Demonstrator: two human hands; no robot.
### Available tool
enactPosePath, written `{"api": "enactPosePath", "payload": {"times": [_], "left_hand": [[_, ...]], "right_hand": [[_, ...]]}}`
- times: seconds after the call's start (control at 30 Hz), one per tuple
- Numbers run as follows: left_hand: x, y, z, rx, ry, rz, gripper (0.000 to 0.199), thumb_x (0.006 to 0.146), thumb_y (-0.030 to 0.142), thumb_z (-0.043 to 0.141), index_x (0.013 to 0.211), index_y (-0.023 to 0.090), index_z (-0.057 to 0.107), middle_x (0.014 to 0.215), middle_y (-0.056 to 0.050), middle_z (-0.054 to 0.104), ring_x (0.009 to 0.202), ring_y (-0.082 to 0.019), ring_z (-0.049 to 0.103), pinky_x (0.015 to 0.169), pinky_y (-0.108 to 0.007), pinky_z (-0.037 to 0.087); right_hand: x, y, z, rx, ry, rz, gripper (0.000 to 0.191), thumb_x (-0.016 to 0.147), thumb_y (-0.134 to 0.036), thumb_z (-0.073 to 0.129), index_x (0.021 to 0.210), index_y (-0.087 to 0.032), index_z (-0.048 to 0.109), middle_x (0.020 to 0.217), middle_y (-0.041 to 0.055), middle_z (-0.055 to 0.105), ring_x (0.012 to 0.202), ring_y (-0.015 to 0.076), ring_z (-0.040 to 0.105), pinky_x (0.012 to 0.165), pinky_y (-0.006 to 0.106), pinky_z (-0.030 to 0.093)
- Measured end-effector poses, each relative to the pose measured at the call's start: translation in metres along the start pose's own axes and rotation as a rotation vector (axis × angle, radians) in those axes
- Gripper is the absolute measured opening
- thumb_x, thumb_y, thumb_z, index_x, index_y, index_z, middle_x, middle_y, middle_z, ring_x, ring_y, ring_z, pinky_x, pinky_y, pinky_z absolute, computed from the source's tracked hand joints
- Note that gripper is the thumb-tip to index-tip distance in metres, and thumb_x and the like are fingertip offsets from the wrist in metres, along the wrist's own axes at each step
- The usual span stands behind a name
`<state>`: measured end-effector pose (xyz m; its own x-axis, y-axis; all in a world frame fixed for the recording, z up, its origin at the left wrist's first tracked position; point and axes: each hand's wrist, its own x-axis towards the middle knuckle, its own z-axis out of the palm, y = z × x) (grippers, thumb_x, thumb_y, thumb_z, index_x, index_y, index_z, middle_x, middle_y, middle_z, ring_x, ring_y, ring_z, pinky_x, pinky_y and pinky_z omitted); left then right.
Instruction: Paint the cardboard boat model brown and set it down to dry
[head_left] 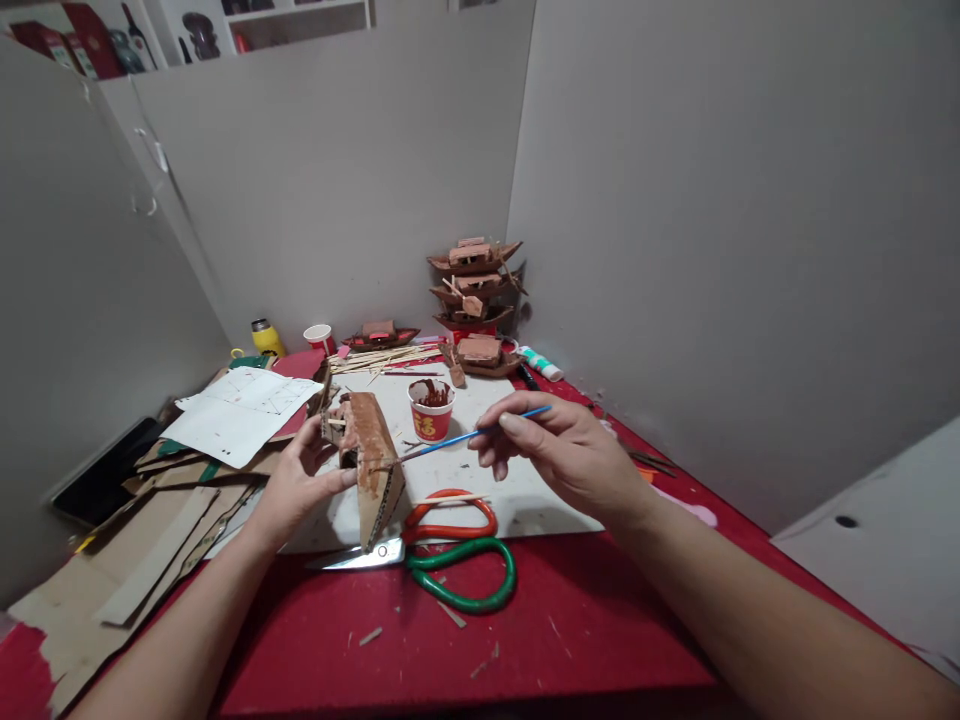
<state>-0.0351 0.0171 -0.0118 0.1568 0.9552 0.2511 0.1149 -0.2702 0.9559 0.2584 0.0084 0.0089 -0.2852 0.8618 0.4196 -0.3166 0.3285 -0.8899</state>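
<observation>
My left hand [304, 485] grips a cardboard model boat [369, 450] from its left side, tilted above the white sheet. Reddish-brown paint covers part of its side, while the lower end is bare cardboard. In my right hand [536, 445] a thin blue paintbrush [476, 433] is pinched, its tip touching the painted side of the boat. Behind the brush stands a red and white paper cup [431, 412] with brown paint inside and on its rim. Scissors [465, 572] with orange and green handles lie just below the boat.
Finished brown model boats [472, 290] are stacked at the back, with another boat [480, 355] in front. Thin wooden sticks [386, 358] lie behind the cup. Cardboard pieces [157, 540] and a marked paper [244, 412] cover the left. A white-green tube [541, 364] lies at the back right.
</observation>
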Motion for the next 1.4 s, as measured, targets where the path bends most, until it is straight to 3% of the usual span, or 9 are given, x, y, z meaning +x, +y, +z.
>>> {"api": "enactPosePath", "payload": {"times": [0.13,0.3,0.5,0.7,0.9,1.1,1.3,1.4], "left_hand": [[0.0002,-0.0010,-0.0004,0.000,0.006,-0.001,0.081,0.061,0.040,0.088,0.132,0.021,0.053,0.138,-0.013,0.062,0.130,-0.034,0.055,0.110,-0.043,0.043],[0.0003,-0.0020,0.0001,-0.019,0.007,0.010,0.078,0.061,0.037,0.088,0.129,0.021,0.054,0.137,-0.013,0.062,0.130,-0.034,0.055,0.110,-0.044,0.042],[-0.0003,-0.0027,-0.0012,-0.008,0.025,-0.016,0.084,0.059,0.037,0.089,0.132,0.019,0.053,0.138,-0.015,0.061,0.129,-0.034,0.055,0.110,-0.044,0.042],[-0.0002,0.0002,0.0001,0.009,0.010,-0.012,0.081,0.060,0.036,0.089,0.131,0.021,0.053,0.137,-0.013,0.063,0.130,-0.033,0.054,0.110,-0.041,0.042],[-0.0009,0.0014,0.0011,-0.014,0.003,-0.006,0.080,0.062,0.036,0.088,0.131,0.019,0.052,0.139,-0.014,0.061,0.130,-0.033,0.054,0.111,-0.042,0.041],[-0.0002,0.0003,0.0012,-0.020,-0.005,-0.001,0.078,0.061,0.034,0.088,0.129,0.020,0.052,0.136,-0.014,0.062,0.129,-0.032,0.055,0.112,-0.043,0.040],[-0.0005,0.0005,0.0008,-0.010,-0.005,0.005,0.076,0.062,0.036,0.088,0.128,0.020,0.052,0.135,-0.013,0.062,0.128,-0.032,0.056,0.112,-0.043,0.040],[-0.0009,0.0009,0.0005,-0.013,-0.009,-0.001,0.077,0.062,0.036,0.088,0.128,0.019,0.052,0.135,-0.014,0.063,0.128,-0.033,0.056,0.112,-0.044,0.039]], "right_hand": [[0.0017,0.0020,-0.0010,-0.005,0.034,-0.029,0.025,0.084,-0.045,0.074,0.090,-0.021,0.073,0.078,0.0049,0.076,0.066,0.0161,0.069,0.053,0.026,0.056],[0.0001,-0.0001,0.0009,0.019,-0.044,0.025,0.025,0.083,-0.045,0.075,0.087,-0.020,0.073,0.076,0.0052,0.076,0.064,0.0159,0.069,0.053,0.026,0.056],[0.0033,0.0025,0.0003,0.008,0.056,-0.045,0.024,0.084,-0.044,0.074,0.089,-0.021,0.073,0.075,0.0037,0.076,0.065,0.0153,0.069,0.053,0.025,0.056],[-0.0016,-0.0001,0.0050,0.011,-0.050,0.010,0.025,0.085,-0.044,0.073,0.087,-0.020,0.073,0.075,0.0051,0.077,0.063,0.0150,0.070,0.053,0.025,0.056],[0.0015,0.0013,0.0023,-0.023,0.079,-0.047,0.026,0.083,-0.046,0.074,0.087,-0.020,0.072,0.074,0.0042,0.076,0.063,0.0157,0.069,0.052,0.025,0.056],[-0.0004,0.0003,0.0043,-0.018,0.021,0.009,0.029,0.082,-0.049,0.074,0.083,-0.020,0.073,0.069,0.0039,0.076,0.059,0.0146,0.070,0.052,0.024,0.055],[0.0034,0.0028,0.0006,-0.026,0.169,-0.028,0.031,0.079,-0.050,0.077,0.079,-0.020,0.072,0.068,0.0030,0.076,0.054,0.0134,0.068,0.050,0.023,0.055],[0.0041,0.0032,0.0014,-0.018,0.166,0.009,0.034,0.077,-0.052,0.078,0.075,-0.019,0.071,0.066,0.0032,0.075,0.052,0.0130,0.067,0.050,0.024,0.055]]}}
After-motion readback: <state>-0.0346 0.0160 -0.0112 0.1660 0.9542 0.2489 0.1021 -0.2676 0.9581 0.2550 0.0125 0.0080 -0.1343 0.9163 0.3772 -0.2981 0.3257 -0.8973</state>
